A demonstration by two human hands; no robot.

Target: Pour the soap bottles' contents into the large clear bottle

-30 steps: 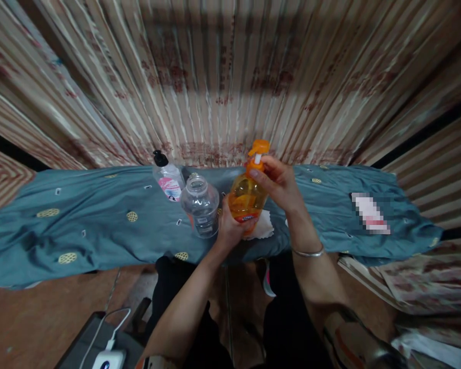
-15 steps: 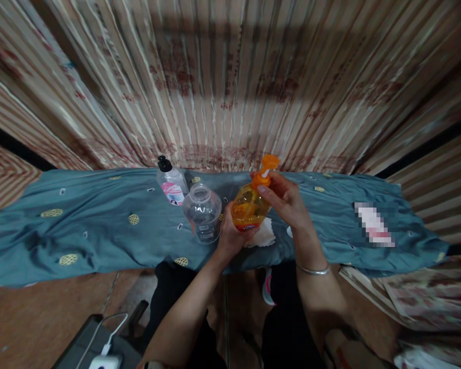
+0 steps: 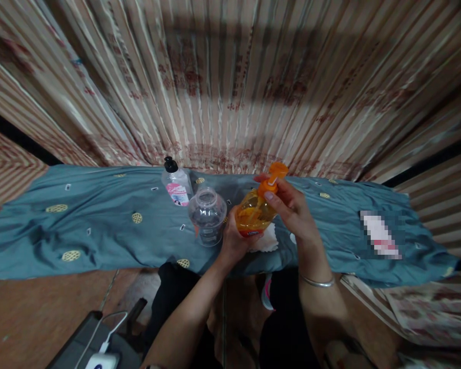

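An amber pump bottle (image 3: 254,212) with an orange pump top (image 3: 269,185) is held tilted to the right above the cloth. My left hand (image 3: 238,238) wraps round the lower body of this bottle. With fingers and thumb, my right hand (image 3: 288,202) grips the orange collar of the pump. Just left of my left hand stands a clear, open-mouthed plastic bottle (image 3: 207,218). Behind it is another clear bottle (image 3: 177,187) with a black cap and a pink label. A white wipe or paper piece (image 3: 268,241) lies under the pump bottle, partly hidden.
A teal patterned cloth (image 3: 111,230) covers the narrow table. On its right side lies a blurred-out white and red item (image 3: 380,234). Pleated curtains (image 3: 230,77) hang close behind. A chair with a white device (image 3: 102,360) and cable is at lower left.
The pump nozzle has turned about the bottle, toward the right, within my right hand's fingers. The whole view has shifted slightly; the other bottles stand in place.
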